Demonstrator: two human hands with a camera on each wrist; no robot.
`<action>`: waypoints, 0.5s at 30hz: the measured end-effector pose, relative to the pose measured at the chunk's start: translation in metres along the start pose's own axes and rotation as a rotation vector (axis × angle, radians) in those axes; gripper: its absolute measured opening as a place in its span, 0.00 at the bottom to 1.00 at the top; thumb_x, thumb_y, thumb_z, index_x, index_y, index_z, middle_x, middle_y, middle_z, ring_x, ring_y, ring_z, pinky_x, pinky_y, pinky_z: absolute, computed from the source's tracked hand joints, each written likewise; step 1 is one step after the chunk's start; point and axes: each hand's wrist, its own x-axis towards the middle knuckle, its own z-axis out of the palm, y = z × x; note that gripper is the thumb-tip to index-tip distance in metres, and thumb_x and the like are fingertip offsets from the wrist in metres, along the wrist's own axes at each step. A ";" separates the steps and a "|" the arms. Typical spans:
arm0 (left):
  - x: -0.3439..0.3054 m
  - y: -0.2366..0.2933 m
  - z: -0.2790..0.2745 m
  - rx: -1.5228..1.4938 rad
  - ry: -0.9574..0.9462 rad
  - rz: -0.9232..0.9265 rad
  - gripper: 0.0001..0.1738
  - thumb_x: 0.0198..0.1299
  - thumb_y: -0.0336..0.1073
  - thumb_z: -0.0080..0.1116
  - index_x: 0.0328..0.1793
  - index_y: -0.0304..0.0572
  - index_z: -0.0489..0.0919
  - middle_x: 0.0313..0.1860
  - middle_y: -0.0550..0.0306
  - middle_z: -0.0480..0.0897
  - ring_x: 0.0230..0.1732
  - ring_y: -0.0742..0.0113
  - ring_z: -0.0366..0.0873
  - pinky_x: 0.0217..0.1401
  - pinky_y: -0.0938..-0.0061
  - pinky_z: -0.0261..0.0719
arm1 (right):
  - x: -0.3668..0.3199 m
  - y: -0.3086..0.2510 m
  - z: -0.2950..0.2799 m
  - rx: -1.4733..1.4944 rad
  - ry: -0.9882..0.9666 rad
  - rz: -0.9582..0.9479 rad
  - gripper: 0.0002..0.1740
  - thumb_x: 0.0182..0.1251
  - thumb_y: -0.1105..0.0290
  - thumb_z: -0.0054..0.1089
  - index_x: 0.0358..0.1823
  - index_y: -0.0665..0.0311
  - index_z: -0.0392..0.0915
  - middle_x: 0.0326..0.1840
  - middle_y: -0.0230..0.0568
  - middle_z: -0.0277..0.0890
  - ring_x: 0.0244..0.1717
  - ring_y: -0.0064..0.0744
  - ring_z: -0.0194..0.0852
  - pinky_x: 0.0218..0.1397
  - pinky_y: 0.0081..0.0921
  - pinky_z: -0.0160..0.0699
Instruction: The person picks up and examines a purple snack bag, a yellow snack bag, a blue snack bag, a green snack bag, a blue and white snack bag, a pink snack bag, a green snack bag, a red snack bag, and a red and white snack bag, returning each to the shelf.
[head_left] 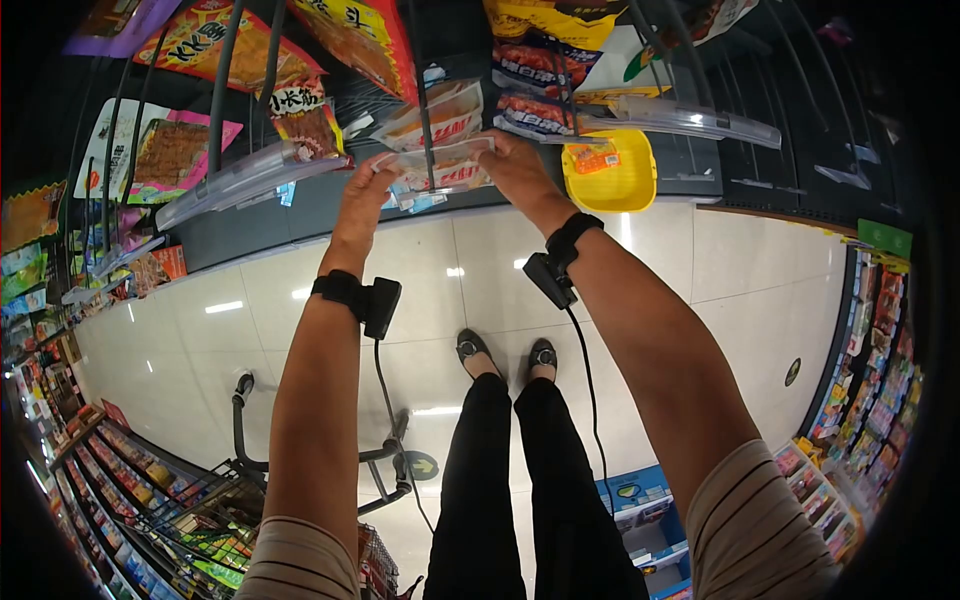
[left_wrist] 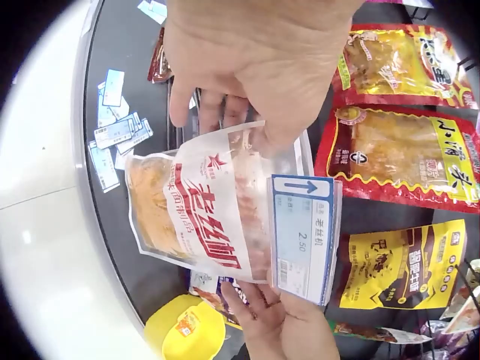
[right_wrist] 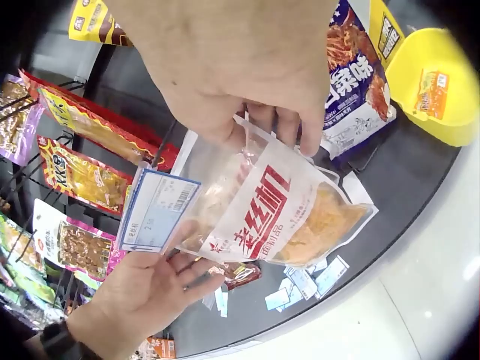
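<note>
A clear and white snack packet with red lettering [left_wrist: 206,202] hangs behind a blue-edged price tag [left_wrist: 302,238] at the end of a rack hook. My left hand [head_left: 372,190] pinches one upper corner of the packet, and my right hand [head_left: 520,168] pinches the opposite corner. In the right wrist view the packet [right_wrist: 281,206] is spread between the two hands, its orange contents at the lower end. The right thumb and fingers [right_wrist: 289,124] close on its edge there. More packets of the same kind [head_left: 437,113] hang behind it.
A yellow basket [head_left: 612,190] stands on the dark shelf base, right of the hands. Loose price labels [left_wrist: 120,135] lie on that base. Red and yellow snack packets [head_left: 350,40] hang on hooks around. A cart [head_left: 215,500] stands behind at the left.
</note>
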 end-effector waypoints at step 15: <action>0.010 0.046 0.005 0.034 0.113 0.062 0.24 0.65 0.47 0.61 0.66 0.54 0.75 0.54 0.64 0.77 0.61 0.69 0.72 0.66 0.63 0.69 | 0.029 -0.022 -0.012 -0.293 0.065 -0.111 0.39 0.63 0.70 0.61 0.76 0.60 0.58 0.51 0.50 0.81 0.54 0.39 0.80 0.59 0.27 0.76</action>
